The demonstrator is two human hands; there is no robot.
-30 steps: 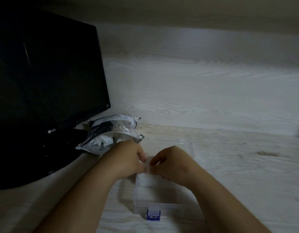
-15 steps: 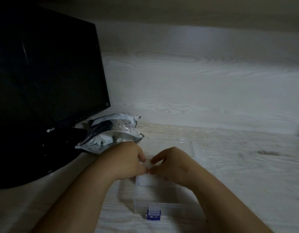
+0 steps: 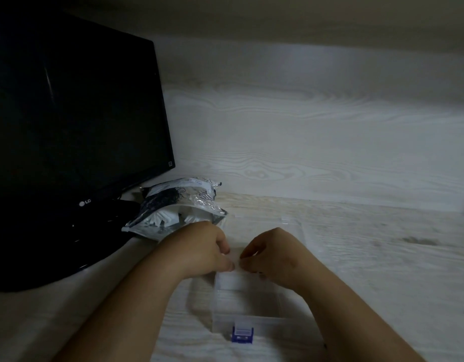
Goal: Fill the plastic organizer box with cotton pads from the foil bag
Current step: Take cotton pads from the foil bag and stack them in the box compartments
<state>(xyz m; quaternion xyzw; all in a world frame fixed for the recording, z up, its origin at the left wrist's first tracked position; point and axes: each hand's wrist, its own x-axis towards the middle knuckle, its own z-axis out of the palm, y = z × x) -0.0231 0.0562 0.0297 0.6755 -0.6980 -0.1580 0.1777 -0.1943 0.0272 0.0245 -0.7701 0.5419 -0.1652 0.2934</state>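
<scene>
Judging by how things lie, the filling has barely begun. The clear box sits on the desk near its front edge, lid swung back flat behind it, blue latch facing the person. What shows of the box's inside looks bare; I see no cotton pads resting in the near part, though the far end is hidden under the hands and the dim light makes the clear plastic hard to read.

Both hands meet over the far end of the box. The left hand has its fingers curled, thumb and forefinger drawn together at the tips. The right hand mirrors it, fingertips pinched just beside the left's. They seem to share something small and pale between them, perhaps a pad or a divider, but it is too blurred to tell which.

The foil bag lies toward the back left of the desk, just beside the left hand and against the foot of the monitor. Its mouth gapes toward the person and white pads show inside, apparently many. So nearly all the work is left: pads must be drawn from the bag and laid in the box until it is full.
</scene>
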